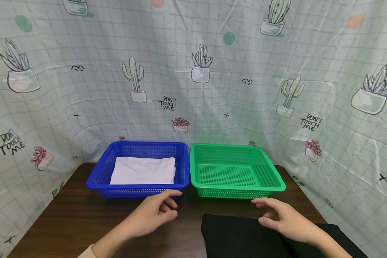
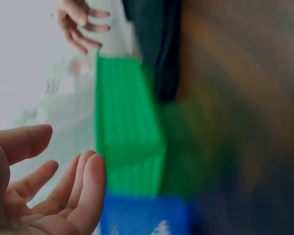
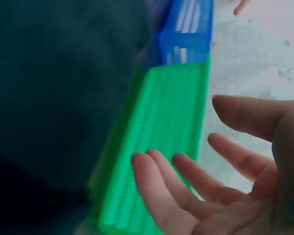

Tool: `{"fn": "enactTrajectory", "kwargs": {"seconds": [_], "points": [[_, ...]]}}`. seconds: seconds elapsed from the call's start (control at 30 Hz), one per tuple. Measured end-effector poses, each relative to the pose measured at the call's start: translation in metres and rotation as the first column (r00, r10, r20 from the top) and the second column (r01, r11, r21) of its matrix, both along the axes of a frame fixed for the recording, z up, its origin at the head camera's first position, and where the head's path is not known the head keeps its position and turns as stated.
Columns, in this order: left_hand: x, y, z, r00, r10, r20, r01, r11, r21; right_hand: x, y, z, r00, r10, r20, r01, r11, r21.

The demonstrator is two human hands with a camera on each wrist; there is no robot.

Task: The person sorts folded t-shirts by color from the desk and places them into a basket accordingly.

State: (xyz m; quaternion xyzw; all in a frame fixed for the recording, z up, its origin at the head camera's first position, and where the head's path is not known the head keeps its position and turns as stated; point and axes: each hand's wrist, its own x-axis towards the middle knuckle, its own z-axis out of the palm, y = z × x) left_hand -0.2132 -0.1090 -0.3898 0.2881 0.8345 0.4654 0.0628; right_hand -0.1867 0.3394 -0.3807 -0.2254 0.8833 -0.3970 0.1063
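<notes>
At the left of the tabletop (image 1: 61,218), the blue basket (image 1: 137,186) holds a white cloth (image 1: 143,171), folded into a flat, fairly neat bundle on its floor. That part of the work looks finished: the bundle sits wholly inside the walls and neither hand is on it.

Next comes the left hand (image 1: 153,213), in front of the blue basket's near right corner. Its fingers are loosely bent, with thumb and fingertips well apart, and it has hold of nothing.

To the right, just beside the blue basket, stands the green basket (image 1: 242,187), its slotted floor showing and no cloth in it.

In front of it, on the near right part of the tabletop, lies the black cloth (image 1: 238,236), outside both baskets, so this seems to be what is left to deal with. Its left part has straight edges, as if folded; whether the dark stretch farther right belongs to the same piece, I cannot tell.

The right hand (image 1: 288,218) hangs over the black cloth, fingers relaxed and spread from the thumb, gripping nothing.
</notes>
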Motion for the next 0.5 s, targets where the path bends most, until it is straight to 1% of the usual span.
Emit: {"fn": "enactTrajectory", "kwargs": {"seconds": [0.07,0.1,0.2,0.3,0.37,0.43,0.5], "points": [[0.004,0.013,-0.01,0.997,-0.043,0.064,0.043,0.999,0.005,0.006,0.012,-0.008,0.997,-0.011,0.079,0.012,1.0,-0.015],[0.006,0.019,-0.016,0.995,-0.06,0.082,0.06,0.998,0.006,0.009,0.017,-0.011,0.992,-0.022,0.122,0.025,0.999,-0.025],[0.012,0.033,-0.029,0.982,-0.104,0.155,0.102,0.995,0.022,0.016,0.031,-0.021,0.971,-0.05,0.232,0.062,0.997,-0.047],[0.017,0.047,-0.041,0.957,-0.15,0.247,0.136,0.988,0.075,0.021,0.039,-0.027,0.957,-0.069,0.283,0.085,0.995,-0.046],[0.019,0.056,-0.047,0.937,-0.174,0.304,0.149,0.983,0.104,0.024,0.041,-0.03,0.95,-0.081,0.302,0.097,0.995,-0.038],[0.02,0.064,-0.052,0.919,-0.183,0.35,0.148,0.981,0.124,0.027,0.042,-0.032,0.941,-0.099,0.324,0.115,0.993,-0.028],[0.021,0.071,-0.056,0.909,-0.175,0.377,0.14,0.983,0.118,0.03,0.042,-0.033,0.935,-0.117,0.335,0.127,0.992,-0.009]]}}
